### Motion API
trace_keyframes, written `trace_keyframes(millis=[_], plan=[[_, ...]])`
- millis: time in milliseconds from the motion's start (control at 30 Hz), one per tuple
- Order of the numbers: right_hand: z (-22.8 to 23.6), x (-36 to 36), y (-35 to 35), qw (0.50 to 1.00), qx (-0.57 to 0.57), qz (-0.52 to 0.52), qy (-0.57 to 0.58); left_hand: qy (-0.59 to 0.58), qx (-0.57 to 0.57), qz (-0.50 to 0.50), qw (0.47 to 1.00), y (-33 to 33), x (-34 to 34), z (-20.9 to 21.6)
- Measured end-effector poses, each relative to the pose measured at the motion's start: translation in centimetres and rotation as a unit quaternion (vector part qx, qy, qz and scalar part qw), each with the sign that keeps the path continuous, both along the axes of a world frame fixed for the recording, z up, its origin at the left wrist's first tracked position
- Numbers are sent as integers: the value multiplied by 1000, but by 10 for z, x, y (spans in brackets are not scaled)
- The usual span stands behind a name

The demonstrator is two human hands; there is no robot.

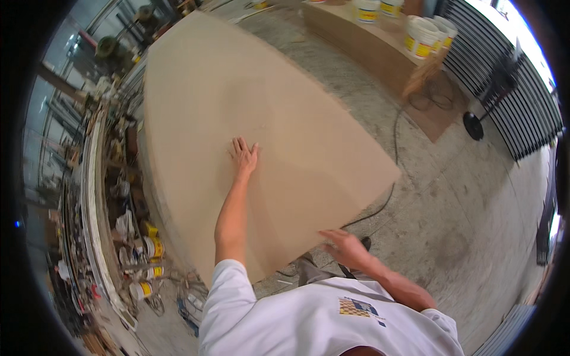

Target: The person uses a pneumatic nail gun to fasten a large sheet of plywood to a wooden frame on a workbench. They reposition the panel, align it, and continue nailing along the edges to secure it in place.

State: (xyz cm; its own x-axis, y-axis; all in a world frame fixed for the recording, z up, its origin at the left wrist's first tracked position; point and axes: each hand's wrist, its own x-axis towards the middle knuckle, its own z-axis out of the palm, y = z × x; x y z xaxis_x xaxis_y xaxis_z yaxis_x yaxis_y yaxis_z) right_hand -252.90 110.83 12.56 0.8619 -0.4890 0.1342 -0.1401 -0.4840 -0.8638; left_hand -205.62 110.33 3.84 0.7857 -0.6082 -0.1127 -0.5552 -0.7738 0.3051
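Note:
A large tan fibreboard sheet (237, 101) lies flat and fills the middle of the view. My left hand (244, 155) rests flat on its top, fingers spread, holding nothing. My right hand (345, 246) is at the board's near edge with the fingers apart; whether it touches the edge I cannot tell. My white shirt shows at the bottom of the picture.
Cluttered shelves with cans and tools (127, 237) run along the left. A black cable (392, 178) trails over the concrete floor (469, 225) right of the board. White buckets (423, 37) stand on a wooden platform at the back, and a black fan stand (474, 124) is at the right.

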Motion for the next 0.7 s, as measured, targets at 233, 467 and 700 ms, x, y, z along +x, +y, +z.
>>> trace_keyframes(millis=[233, 467, 700], plan=[[9, -267, -104, 943, 1, -306, 130, -150, -48, -55, 986, -155, -46, -43], [-21, -391, -127, 838, 190, -491, 146, -3, -190, -556, 809, -298, -335, -10], [-51, -391, -220, 842, 228, -453, 183, -108, -51, -45, 992, -291, -240, -13]])
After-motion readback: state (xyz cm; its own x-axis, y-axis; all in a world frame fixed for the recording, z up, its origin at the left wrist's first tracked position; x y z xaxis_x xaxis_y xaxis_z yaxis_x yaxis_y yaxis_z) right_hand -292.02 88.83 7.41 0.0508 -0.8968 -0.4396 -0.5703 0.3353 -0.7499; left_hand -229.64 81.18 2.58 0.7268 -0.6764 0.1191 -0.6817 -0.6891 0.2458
